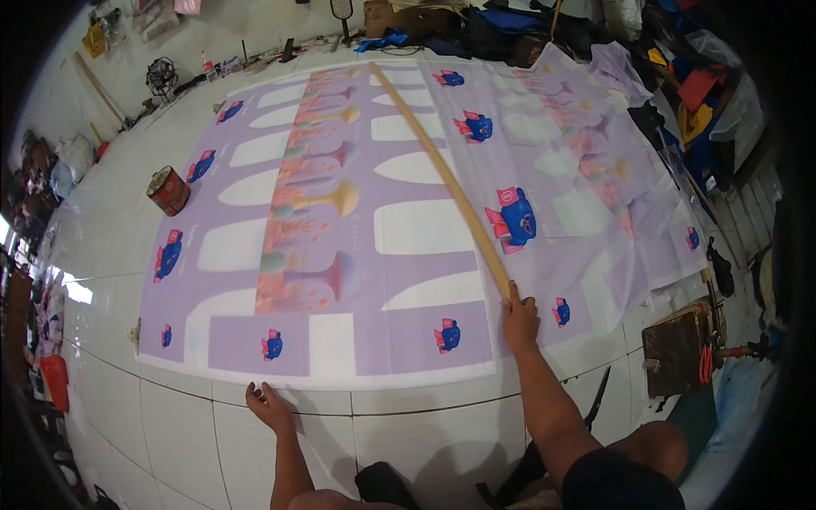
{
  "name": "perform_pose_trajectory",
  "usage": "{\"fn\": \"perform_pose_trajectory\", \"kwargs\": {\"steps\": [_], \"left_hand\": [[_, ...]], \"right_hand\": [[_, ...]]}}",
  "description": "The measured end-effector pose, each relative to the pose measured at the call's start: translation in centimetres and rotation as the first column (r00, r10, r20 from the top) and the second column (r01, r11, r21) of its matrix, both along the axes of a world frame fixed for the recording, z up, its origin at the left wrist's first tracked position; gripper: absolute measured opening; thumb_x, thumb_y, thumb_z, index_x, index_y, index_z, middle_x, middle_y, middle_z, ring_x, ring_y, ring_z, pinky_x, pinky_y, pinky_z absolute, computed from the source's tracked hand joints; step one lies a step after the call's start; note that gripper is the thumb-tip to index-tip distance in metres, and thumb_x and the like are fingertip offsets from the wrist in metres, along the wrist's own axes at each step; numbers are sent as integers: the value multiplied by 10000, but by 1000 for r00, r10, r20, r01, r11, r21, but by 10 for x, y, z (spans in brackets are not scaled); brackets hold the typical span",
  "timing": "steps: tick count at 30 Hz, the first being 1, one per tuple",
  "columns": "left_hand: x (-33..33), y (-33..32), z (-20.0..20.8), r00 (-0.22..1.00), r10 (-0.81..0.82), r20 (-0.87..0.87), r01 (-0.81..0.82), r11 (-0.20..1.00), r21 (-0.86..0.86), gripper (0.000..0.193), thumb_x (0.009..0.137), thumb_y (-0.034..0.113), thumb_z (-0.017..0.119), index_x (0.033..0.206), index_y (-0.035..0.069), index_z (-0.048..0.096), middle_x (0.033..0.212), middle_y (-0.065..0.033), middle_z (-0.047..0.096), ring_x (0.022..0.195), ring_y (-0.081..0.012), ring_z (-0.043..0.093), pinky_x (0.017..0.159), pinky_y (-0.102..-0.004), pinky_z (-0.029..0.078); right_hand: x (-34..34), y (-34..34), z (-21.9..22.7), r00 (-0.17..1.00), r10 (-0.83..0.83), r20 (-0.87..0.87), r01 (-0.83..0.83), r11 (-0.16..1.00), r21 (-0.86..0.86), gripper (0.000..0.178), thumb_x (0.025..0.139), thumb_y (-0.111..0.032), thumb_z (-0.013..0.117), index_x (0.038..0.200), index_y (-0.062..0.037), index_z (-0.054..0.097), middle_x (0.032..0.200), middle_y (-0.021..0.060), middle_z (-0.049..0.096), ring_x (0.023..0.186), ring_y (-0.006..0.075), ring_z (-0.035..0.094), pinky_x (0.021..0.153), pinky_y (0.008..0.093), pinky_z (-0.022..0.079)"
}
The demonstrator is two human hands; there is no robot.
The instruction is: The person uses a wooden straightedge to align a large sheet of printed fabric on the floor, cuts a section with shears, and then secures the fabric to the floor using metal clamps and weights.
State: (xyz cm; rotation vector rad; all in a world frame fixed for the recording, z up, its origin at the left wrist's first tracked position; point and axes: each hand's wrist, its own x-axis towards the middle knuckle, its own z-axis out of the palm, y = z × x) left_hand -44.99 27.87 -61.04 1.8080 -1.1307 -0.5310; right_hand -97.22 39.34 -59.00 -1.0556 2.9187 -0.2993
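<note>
A large sheet of lilac printed fabric [408,340], with white cut-out shapes and blue cartoon figures, lies spread over the tiled floor. My right hand [520,321] is closed round the near end of a long wooden stick [450,183]. That stick slants across the cloth from the near right to its far edge. Just below the front edge of the fabric, towards the left, is my left hand [269,409]. Its fingers are bent and apart, with nothing seen in them. On the right, a second, sheer-looking layer [586,221] lies folded and wrinkled.
A rusty red tin [168,190] sits by the fabric's left edge. At right stand a dark brown box-shaped block [676,347] and a pile of bags and cloths [697,93]. A small fan [161,78] and a racket [342,12] are along the far wall.
</note>
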Motion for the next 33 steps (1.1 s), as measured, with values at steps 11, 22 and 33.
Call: {"fn": "perform_pose_trajectory", "kwargs": {"steps": [11, 22, 33], "left_hand": [[34, -26, -8, 697, 222, -681, 18, 945, 326, 540, 938, 229, 632, 1380, 4, 417, 919, -55, 487, 720, -136, 483, 651, -308, 503], [7, -10, 3, 902, -106, 419, 113, 994, 8, 513, 922, 220, 645, 1342, -39, 505, 1393, -283, 420, 1328, -430, 386, 1074, -474, 377], [-38, -45, -3, 598, -504, 624, 371, 863, 342, 733, 961, 441, 560, 1513, 27, 312, 1565, -309, 217, 1448, -510, 174, 1176, -595, 121]], "right_hand": [[-75, 30, 0, 987, -125, 97, 135, 985, -111, 540, 1006, -322, 515, 1518, -236, 366, 1026, 224, 531, 918, 377, 592, 806, 465, 505], [131, 8, 27, 858, 328, 394, -187, 916, -355, 527, 961, -178, 569, 1472, -216, 448, 964, 200, 519, 860, 388, 568, 732, 473, 493], [255, 30, 8, 899, 369, 237, -305, 915, -265, 519, 883, -226, 693, 1384, -244, 560, 899, 98, 526, 796, 314, 558, 689, 469, 473]]}}
